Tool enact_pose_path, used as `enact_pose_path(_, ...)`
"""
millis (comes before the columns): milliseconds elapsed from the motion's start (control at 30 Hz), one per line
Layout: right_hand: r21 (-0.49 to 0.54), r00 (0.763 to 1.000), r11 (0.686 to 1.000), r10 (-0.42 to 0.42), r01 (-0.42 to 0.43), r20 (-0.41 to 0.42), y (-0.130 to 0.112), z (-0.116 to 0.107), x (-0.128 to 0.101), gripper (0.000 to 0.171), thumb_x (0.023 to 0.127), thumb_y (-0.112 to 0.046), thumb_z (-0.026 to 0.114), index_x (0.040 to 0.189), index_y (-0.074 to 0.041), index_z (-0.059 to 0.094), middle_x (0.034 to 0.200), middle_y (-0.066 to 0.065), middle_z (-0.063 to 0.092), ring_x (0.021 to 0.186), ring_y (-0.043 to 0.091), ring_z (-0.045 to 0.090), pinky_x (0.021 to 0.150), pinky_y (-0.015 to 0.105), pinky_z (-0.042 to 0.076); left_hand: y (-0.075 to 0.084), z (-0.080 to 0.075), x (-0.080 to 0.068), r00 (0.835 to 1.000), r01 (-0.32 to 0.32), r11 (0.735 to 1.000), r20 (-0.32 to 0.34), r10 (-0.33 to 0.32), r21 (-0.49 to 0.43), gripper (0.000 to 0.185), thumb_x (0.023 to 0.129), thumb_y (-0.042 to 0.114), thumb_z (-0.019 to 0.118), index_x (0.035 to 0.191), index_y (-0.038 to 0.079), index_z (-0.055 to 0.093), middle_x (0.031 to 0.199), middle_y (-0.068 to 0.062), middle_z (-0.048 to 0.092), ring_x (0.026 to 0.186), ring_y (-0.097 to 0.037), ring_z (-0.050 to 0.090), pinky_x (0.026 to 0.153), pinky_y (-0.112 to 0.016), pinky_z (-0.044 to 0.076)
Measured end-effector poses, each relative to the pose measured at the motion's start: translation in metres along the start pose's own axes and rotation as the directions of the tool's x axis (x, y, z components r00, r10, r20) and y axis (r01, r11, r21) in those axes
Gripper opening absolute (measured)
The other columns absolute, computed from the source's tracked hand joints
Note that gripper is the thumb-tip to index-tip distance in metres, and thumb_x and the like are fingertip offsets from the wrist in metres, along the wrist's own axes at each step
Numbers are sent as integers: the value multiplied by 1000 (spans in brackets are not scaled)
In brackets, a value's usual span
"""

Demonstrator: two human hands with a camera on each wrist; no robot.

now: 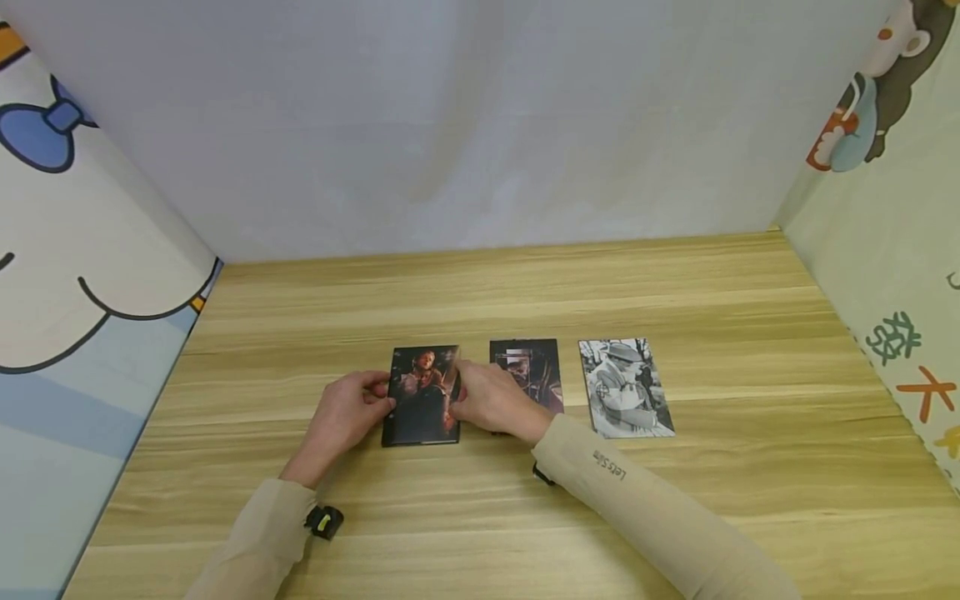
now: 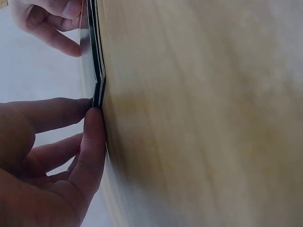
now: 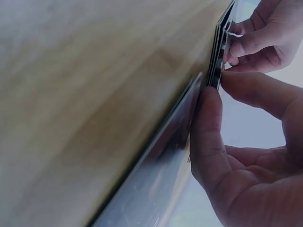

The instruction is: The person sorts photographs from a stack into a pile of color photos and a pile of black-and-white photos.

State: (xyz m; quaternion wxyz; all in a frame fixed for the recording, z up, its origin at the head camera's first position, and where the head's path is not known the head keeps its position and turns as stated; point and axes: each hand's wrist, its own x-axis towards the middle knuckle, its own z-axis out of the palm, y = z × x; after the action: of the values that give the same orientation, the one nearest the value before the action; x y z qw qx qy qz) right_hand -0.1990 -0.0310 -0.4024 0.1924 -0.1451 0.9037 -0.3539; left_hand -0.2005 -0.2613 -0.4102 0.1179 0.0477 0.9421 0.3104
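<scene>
A small stack of dark photo cards (image 1: 418, 421), its top picture a warmly lit figure, lies on the wooden table left of the others. My left hand (image 1: 347, 418) grips its left edge between thumb and fingers. At the opposite edge, my right hand (image 1: 491, 397) pinches the same stack. Seen edge-on in the left wrist view, the stack (image 2: 96, 52) shows several thin layers, slightly uneven. The right wrist view also shows layered edges on the stack (image 3: 218, 56). A second dark photo card (image 1: 546, 358) is partly hidden beneath my right hand and wrist.
A black-and-white photo card (image 1: 624, 390) lies to the right, picturing a person in a hat. The wooden table (image 1: 480, 517) meets a pale back wall (image 1: 480, 167). Printed panels with cartoon figures stand at the left (image 1: 112, 225) and right (image 1: 892, 250).
</scene>
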Motion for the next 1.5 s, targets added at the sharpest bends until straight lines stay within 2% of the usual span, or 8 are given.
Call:
enact_pose_path(367, -9, 1000, 1000, 5, -5, 5, 0, 0, 1, 43, 91, -11, 77, 130, 0, 62, 73, -1, 63, 54, 13, 55, 46, 26, 40, 1, 0, 1, 1000, 2, 1000, 0, -2, 13, 42, 93, 6, 73, 131, -9, 65, 101, -14, 69, 89, -24, 71, 76, -40, 59)
enact_pose_path(567, 32, 1000, 999, -10, 11, -9, 2, -2, -3, 40, 93, -14, 75, 130, -4, 62, 75, -2, 64, 52, 12, 52, 46, 26, 39, 1, -2, -1, 1000, -1, 1000, -16, 1, 2, 47, 94, 13, 71, 134, -9, 63, 103, -14, 71, 92, -26, 73, 74, -37, 57)
enact_pose_path(700, 86, 999, 996, -18, 22, -38, 5, -4, -10, 53, 94, -18, 74, 141, -3, 56, 84, -3, 68, 59, 12, 57, 52, 27, 45, 3, -4, -6, 999, -5, 1000, -35, 5, -16, 50, 95, 17, 69, 138, -8, 60, 107, -15, 70, 97, -29, 73, 76, -39, 57)
enact_pose_path(800, 134, 998, 991, -9, 17, -62, 6, -7, -16, 65, 94, -21, 74, 150, -2, 50, 97, -1, 71, 71, 12, 63, 63, 30, 53, 6, -5, -10, 998, -15, 999, -59, 13, -38, 49, 97, 18, 67, 140, -6, 59, 112, -17, 70, 101, -31, 72, 82, -45, 58)
enact_pose_path(867, 156, 997, 988, 6, 7, -80, 7, -8, -21, 65, 95, -23, 74, 152, -3, 49, 106, 2, 72, 84, 15, 67, 74, 34, 57, 9, -5, -14, 997, -33, 998, -78, 28, -62, 49, 98, 18, 67, 140, -6, 59, 115, -18, 70, 103, -33, 71, 86, -48, 58)
enact_pose_path(1000, 170, 991, 985, 22, 1, -132, 9, -13, -30, 65, 97, -27, 71, 153, -3, 48, 120, 7, 70, 105, 21, 68, 89, 41, 57, 19, -2, -20, 989, -94, 987, -124, 78, -132, 47, 99, 15, 67, 140, -5, 59, 117, -21, 68, 106, -35, 69, 89, -48, 59)
enact_pose_path(1233, 253, 980, 967, 23, 28, -196, 16, -23, -47, 62, 100, -27, 67, 154, -4, 47, 135, 11, 64, 119, 26, 64, 97, 43, 55, 36, 12, -29, 966, -205, 958, -201, 164, -199, 44, 97, 11, 70, 139, -2, 62, 117, -17, 68, 107, -31, 67, 89, -48, 58)
enact_pose_path(1500, 294, 963, 954, 26, 56, -267, 27, -37, -63, 61, 100, -28, 65, 154, -3, 47, 144, 14, 61, 126, 32, 62, 103, 46, 52, 56, 26, -32, 952, -272, 938, -200, 230, -216, 46, 95, 9, 72, 138, -2, 62, 121, -16, 66, 111, -32, 67, 92, -46, 58)
